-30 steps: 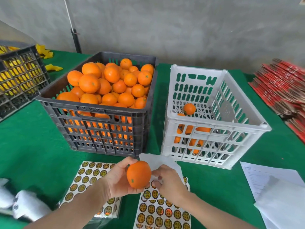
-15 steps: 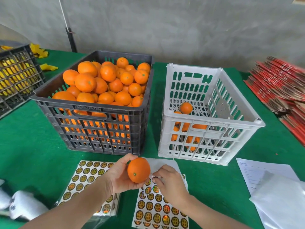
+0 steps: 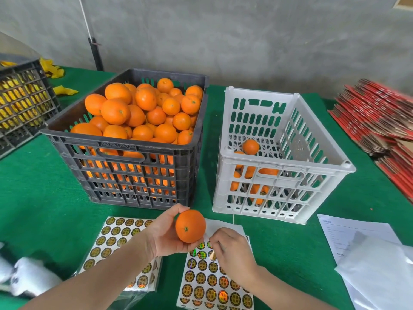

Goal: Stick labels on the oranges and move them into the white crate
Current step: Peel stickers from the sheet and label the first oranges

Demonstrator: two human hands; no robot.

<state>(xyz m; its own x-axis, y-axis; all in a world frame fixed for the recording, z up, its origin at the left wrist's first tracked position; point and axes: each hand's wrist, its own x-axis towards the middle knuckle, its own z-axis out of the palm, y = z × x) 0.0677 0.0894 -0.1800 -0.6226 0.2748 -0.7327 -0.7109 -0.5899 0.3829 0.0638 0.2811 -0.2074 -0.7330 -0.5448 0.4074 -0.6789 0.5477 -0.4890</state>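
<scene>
Your left hand (image 3: 166, 233) wraps fingers and thumb round a single round orange (image 3: 190, 225), holding it up off the green cloth-covered surface (image 3: 40, 198) just in front of the dark grey slotted plastic crate (image 3: 125, 142), with its stem end turned towards you. Your right hand (image 3: 232, 251) is curled over the top rows of the sheet of round gold-and-black labels (image 3: 210, 280), its fingers drawn together at one label. Whether that label is already lifted and pinched, I cannot tell. No label shows on the side of the held orange that faces you, so you appear to be at the peeling step. The next move calls for getting a label clear of its backing without folding it and pressing it flat onto the skin. After that, carry the fruit to your right and set it in the white slotted plastic crate (image 3: 286, 163), which holds only a few oranges (image 3: 250, 146) low down. With the dark crate heaped full, the task looks barely begun
</scene>
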